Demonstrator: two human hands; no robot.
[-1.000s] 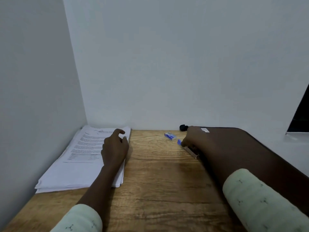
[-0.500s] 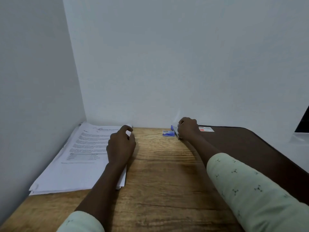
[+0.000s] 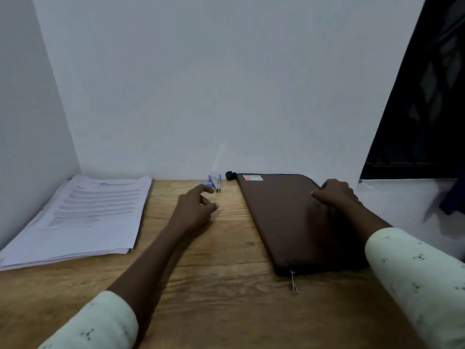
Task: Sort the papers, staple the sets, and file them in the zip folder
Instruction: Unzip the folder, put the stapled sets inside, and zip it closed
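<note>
Near me, at the bottom of the view, I see two pale sleeves [image 3: 422, 280] and a bare wooden table [image 3: 214, 285]. Nothing has been sorted onto this near part yet.

Going a bit farther, on the right, the brown zip folder [image 3: 289, 217] lies flat. Its zip pull [image 3: 293, 282] hangs off the near edge, and I think the zip looks closed, so no papers can go in yet. On the left, the papers [image 3: 83, 215] sit in one big pile, well apart from the folder. The pile looks like one stack, not split into sets, and I see no stapled sets anywhere.

Farther still, my left hand [image 3: 195, 210] hovers over the middle of the table. Its fingers are spread a little and curled, and they hold nothing. It is close to the stapler [image 3: 216, 183] but not touching it. My right hand [image 3: 336, 193] rests on the far right corner of the folder. Its fingers curl over that edge, so it seems to grip the folder, though I cannot see the fingertips well.

Farthest away, by the wall, stands the stapler with a small blue box [image 3: 202, 185] just beside it, maybe staples. A small black thing [image 3: 230, 175] sits at the folder's far corner; I cannot tell what it is.

So I judge the job has hardly begun. Sorting, stapling and filing are all still left.
</note>
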